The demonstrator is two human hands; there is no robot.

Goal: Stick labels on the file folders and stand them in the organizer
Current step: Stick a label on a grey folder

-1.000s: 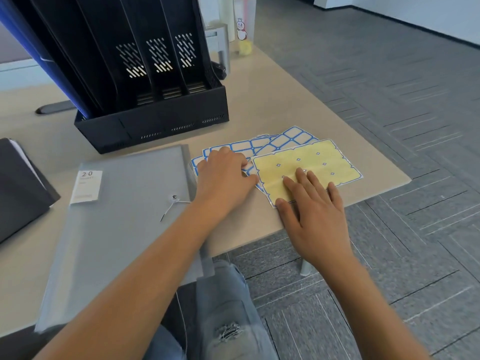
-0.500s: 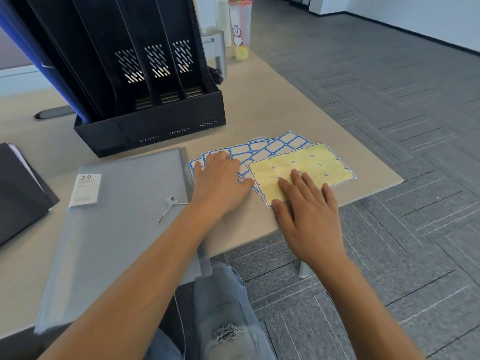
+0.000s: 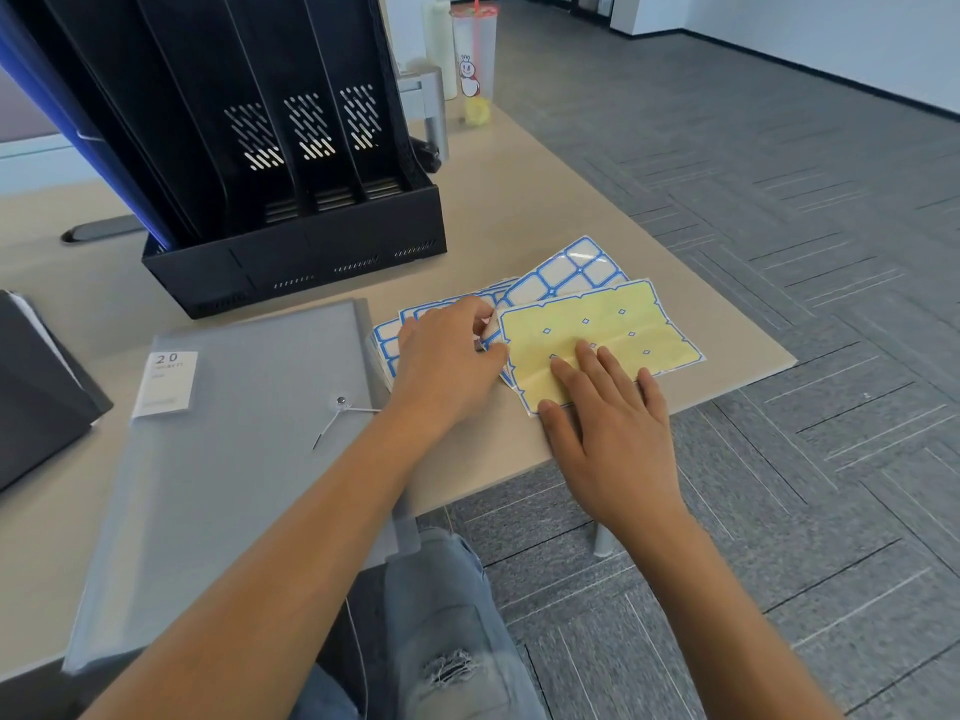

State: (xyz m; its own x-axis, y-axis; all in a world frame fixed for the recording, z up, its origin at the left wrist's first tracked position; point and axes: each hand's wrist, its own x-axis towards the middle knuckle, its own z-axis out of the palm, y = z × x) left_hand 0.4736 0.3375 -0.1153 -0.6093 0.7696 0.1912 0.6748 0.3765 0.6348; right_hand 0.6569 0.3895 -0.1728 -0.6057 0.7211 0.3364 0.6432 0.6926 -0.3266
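Observation:
A grey file folder (image 3: pixel 234 433) with a white "20" sticker lies flat on the desk in front of me. To its right is a fan of blue-bordered white label sheets (image 3: pixel 566 275), and over them a yellow backing sheet (image 3: pixel 623 324) with its labels gone. My left hand (image 3: pixel 447 356) rests on the label sheets, thumb and forefinger pinching a white label edge at the yellow sheet's left corner. My right hand (image 3: pixel 608 413) lies flat, fingers pressing the yellow sheet down. The black organizer (image 3: pixel 291 252) stands behind the folder, its right slots empty.
A blue folder (image 3: pixel 52 111) leans in the organizer's left end. A black folder (image 3: pixel 36 381) lies at the desk's left edge. A clear cup with a straw (image 3: pixel 475 54) stands at the far corner. The desk edge (image 3: pixel 727 387) runs just right of the sheets.
My left hand's fingers have curled from lying flat on the label sheets to pinching a label edge. My right hand stays pressed on the yellow sheet.

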